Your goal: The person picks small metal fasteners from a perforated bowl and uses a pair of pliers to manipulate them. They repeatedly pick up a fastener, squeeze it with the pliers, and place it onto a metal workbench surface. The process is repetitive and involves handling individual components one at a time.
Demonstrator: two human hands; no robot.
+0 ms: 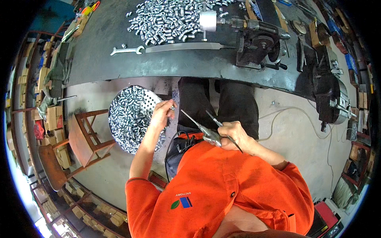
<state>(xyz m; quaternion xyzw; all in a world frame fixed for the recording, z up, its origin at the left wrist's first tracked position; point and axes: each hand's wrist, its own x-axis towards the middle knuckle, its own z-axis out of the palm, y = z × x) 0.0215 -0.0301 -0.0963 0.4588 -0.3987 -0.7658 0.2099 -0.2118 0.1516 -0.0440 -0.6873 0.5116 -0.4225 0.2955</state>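
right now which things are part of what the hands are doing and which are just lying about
In use:
left hand pinching a small metal sleeve
right hand holding the air blow gun
perforated pan of sleeves

Lying about:
wrench
sleeve pile on bench
wooden chair

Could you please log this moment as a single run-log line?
left hand: pinching a small metal sleeve above pan of sleeves | right hand: gripping air blow gun, nozzle toward sleeve

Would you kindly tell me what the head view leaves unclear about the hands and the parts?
- Small metal part in left hand: too small, wrapped by fingers.
- Air tool grip: covered by right hand.
- Round perforated pan: depth hidden under metal sleeves.
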